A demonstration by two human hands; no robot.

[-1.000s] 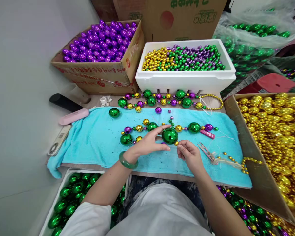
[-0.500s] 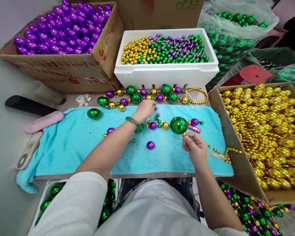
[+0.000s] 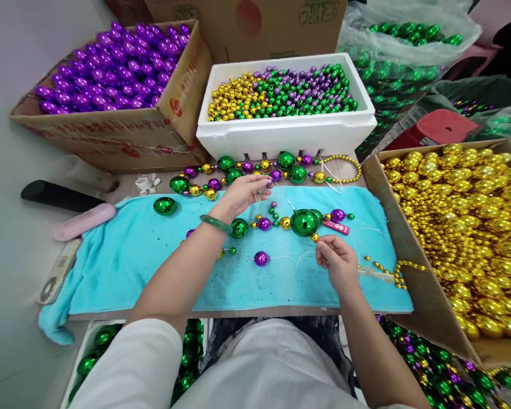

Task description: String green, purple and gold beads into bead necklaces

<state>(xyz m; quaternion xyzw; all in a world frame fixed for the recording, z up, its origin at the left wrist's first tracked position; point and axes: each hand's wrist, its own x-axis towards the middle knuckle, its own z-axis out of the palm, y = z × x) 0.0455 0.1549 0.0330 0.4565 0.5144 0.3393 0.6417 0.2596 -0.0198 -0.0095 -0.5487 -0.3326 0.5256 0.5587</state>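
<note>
My left hand [image 3: 247,193] pinches a small purple bead [image 3: 269,182] at the end of a thin pale string [image 3: 284,196]. That string runs down to a large shiny green bead [image 3: 304,222]. Just below the green bead, my right hand [image 3: 336,258] holds a small gold bead [image 3: 314,238] between thumb and fingertips. On the towel between my arms lie a loose purple bead [image 3: 261,258] with string tails and a row of beads including a green one [image 3: 239,228]. A pink tag [image 3: 336,227] lies behind the right hand.
A finished-looking bead strand [image 3: 298,174] lies along the back of the turquoise towel [image 3: 123,267]. Behind stand a white foam box [image 3: 285,132] of small beads and a carton [image 3: 106,136] of purple beads. A carton [image 3: 413,284] of gold beads borders the right side.
My left hand has moved slightly left and now shows a small purple bead at its fingertips. The large green bead and my right hand sit slightly lower in view.
</note>
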